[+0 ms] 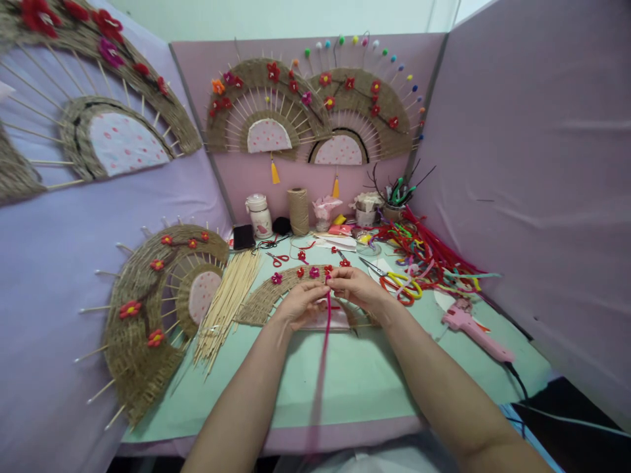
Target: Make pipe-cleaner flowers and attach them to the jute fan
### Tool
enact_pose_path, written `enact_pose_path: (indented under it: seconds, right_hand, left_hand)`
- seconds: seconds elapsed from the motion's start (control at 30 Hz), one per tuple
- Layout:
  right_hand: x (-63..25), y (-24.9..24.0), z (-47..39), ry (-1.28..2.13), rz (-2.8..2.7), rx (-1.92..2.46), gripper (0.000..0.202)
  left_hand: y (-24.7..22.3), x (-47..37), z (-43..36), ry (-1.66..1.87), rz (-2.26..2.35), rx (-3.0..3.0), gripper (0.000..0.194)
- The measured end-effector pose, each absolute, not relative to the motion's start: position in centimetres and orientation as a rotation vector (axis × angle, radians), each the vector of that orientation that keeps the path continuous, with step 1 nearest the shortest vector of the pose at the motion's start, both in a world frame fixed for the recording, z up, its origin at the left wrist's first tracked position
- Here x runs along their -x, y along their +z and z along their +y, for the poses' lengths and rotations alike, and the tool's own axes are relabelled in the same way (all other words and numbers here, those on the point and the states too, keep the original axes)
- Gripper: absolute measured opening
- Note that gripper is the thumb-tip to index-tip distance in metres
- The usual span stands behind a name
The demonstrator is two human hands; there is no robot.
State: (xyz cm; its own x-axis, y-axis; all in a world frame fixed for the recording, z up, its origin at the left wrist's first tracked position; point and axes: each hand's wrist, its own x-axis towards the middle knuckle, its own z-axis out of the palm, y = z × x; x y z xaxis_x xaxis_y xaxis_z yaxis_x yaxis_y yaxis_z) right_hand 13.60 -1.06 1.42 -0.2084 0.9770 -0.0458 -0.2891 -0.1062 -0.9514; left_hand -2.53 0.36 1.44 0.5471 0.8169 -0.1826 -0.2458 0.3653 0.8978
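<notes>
Above the woven fan (269, 292) on the green tabletop (365, 387), the left hand (303, 303) and right hand (355, 289) meet, each with its grip closed on the magenta pipe cleaner (326, 328), which hangs down between the forearms. Yellow-handled scissors (401, 284) lie to the right.
</notes>
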Motion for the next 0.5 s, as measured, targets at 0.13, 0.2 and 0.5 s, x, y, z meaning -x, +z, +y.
enact_pose_path:
  seconds: [0.13,0.2,0.5]
  right_hand:
    - [-13.64,1.06,-0.88,1.243,-1.311,1.156,0.019]
    - [-13.65,0.98,-0.83,1.113,-1.392,1.224,0.019]
    - [-13.63,1.13,-0.91,1.165,-1.413,1.206,0.03]
  left_hand:
    - [1.16,2.24,0.57,0.888,0.921,-1.298,0.016]
    - [1.04,1.99,0.57,1.023,0.988,-1.445,0.014]
    - [0.42,2.07,0.45,0.935,0.872,-1.232,0.033]
